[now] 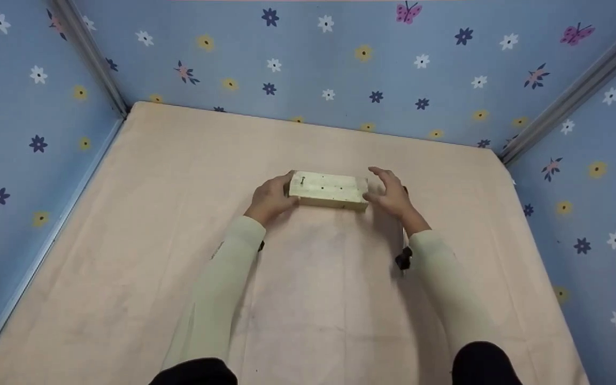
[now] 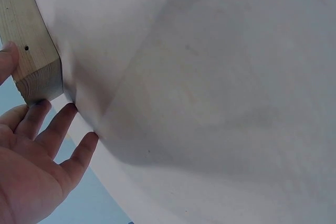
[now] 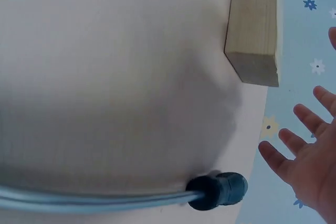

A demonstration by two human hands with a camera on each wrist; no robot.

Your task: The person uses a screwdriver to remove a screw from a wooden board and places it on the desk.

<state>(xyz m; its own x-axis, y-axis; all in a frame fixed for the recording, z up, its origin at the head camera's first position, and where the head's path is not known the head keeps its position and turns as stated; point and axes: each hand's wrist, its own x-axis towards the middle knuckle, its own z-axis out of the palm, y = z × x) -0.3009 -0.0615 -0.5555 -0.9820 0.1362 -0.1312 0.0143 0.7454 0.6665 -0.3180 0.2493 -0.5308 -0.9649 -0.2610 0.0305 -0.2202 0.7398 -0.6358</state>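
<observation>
A pale wooden block (image 1: 328, 188) lies lengthwise across the cloth-covered table, with small dark holes in its top and a small nail or screw (image 1: 302, 181) at its left part. My left hand (image 1: 271, 200) holds the block's left end. In the left wrist view the thumb (image 2: 7, 61) lies against one face, and a fingertip meets the end face. At the right end, my right hand (image 1: 392, 197) is spread with its fingers loose; the right wrist view shows them apart from the block (image 3: 253, 30). Beside that wrist lies a tool with a metal shaft (image 3: 105, 202) and dark end (image 3: 223, 190), its kind unclear.
Cream cloth (image 1: 179, 160) covers the table. Blue flowered panels (image 1: 308, 59) stand behind it and along both sides, joined by grey metal posts (image 1: 91, 59). Part of the tool (image 1: 403, 259) shows next to the right sleeve.
</observation>
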